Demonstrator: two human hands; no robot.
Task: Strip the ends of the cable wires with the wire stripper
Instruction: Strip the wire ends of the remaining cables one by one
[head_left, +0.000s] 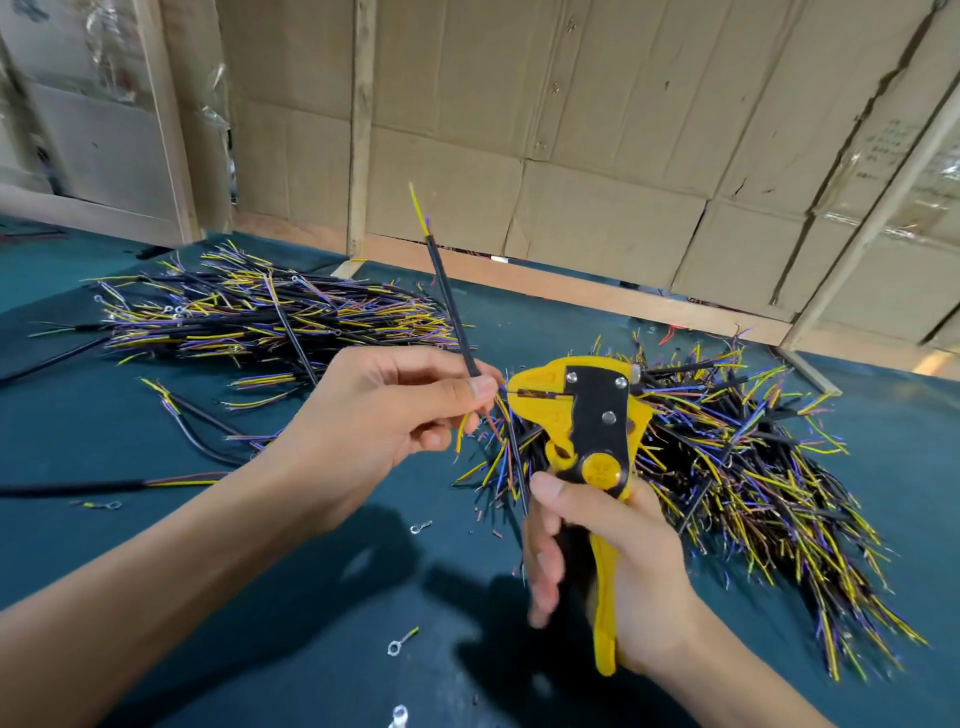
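Left hand (384, 415): you pinch one cable (451, 301), its wires nearing the wire stripper (587, 431).
Right hand (613, 566): fingers wrap the handles.
Left: likely the heaped pile (753, 457).

Cardboard wall (597, 130), ring terminals (396, 647) on mat (260, 649)
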